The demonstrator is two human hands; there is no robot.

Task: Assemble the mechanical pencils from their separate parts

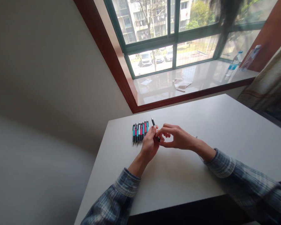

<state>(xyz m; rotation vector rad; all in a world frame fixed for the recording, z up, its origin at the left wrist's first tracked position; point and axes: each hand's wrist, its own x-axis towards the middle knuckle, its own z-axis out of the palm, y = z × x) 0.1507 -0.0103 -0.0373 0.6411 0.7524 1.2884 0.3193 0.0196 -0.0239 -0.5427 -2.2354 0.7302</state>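
Note:
My left hand (150, 144) is closed around a ballpoint pen (154, 122), held slanted above the white table. The pen's metal tip and black grip point away from me, and its middle is mostly covered by my fingers. At its near, black end, my right hand (175, 136) has its fingers bent and pinched on the pen. Just left of my hands, a row of several click pens (140, 132) lies side by side on the table, with turquoise, red and white barrels, their tips towards me.
The white table (182, 178) stands against a wall and a window sill (159, 90). On the sill are a crumpled cloth (181, 84), a paper (146, 82) and two plastic bottles (234, 64). Something thin is partly hidden under my right wrist. A curtain (259, 84) hangs at right.

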